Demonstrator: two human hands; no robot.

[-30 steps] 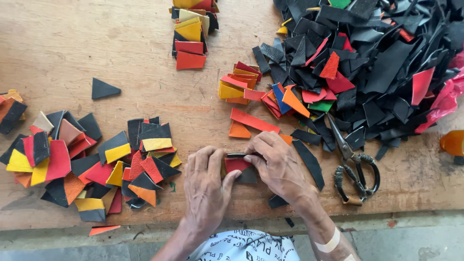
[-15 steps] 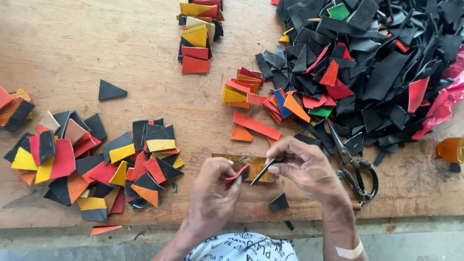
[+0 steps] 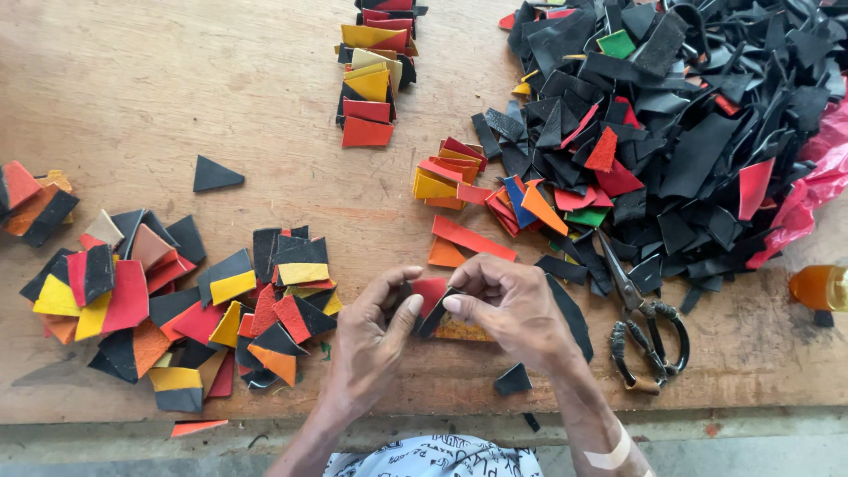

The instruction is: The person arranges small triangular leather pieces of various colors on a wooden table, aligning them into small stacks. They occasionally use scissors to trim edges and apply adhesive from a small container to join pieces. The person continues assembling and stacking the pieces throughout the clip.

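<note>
Over the near middle of the wooden table (image 3: 159, 97), my left hand (image 3: 375, 340) and my right hand (image 3: 512, 305) meet on a small red leather piece (image 3: 431, 291) with a black strip (image 3: 435, 316) laid against it. Thumb and fingers of each hand pinch the two pieces together. An orange scrap (image 3: 461, 330) lies flat on the wood under my right hand. A small black scrap (image 3: 513, 380) sits just below my right wrist.
Joined red, yellow, orange and black pieces (image 3: 177, 300) lie heaped at the left. A neat row of finished pieces (image 3: 369, 84) runs along the top middle. A big pile of black scraps (image 3: 680, 115) fills the right. Scissors (image 3: 645, 327) and an orange bottle (image 3: 817, 287) lie at the right.
Both hands lifted the red and black pieces slightly off the table and shifted their grip. The view has drifted so the piles sit a little differently.
</note>
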